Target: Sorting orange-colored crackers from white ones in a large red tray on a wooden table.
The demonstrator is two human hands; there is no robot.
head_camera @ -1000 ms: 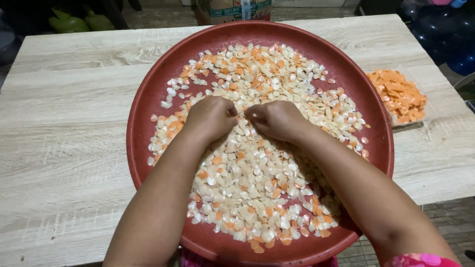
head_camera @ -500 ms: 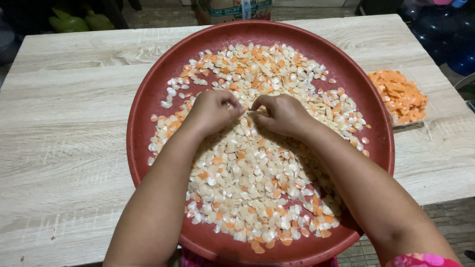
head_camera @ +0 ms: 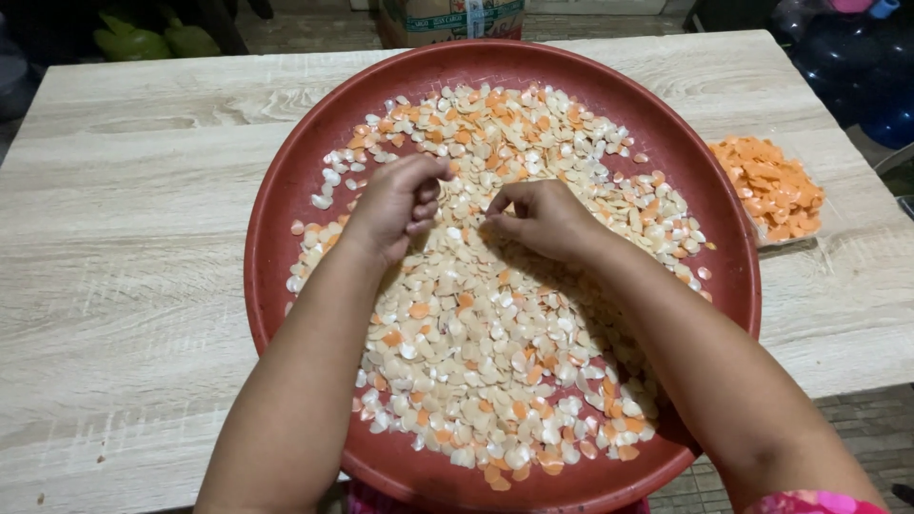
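Shells, white and orange, filling a round red tray on a pale wooden table, left hand and right hand resting on them, fingers curling together in pinches, orange pieces lying beside the tray.

The left hand and right hand, touching a second ago, have drawn slightly apart over the seeds.

Pale wooden table bears red tray and orange-chip pile.

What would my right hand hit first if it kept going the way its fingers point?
Probably the left hand: the right hand points leftward at it across a small gap above the white and orange pieces, though depth is unclear.
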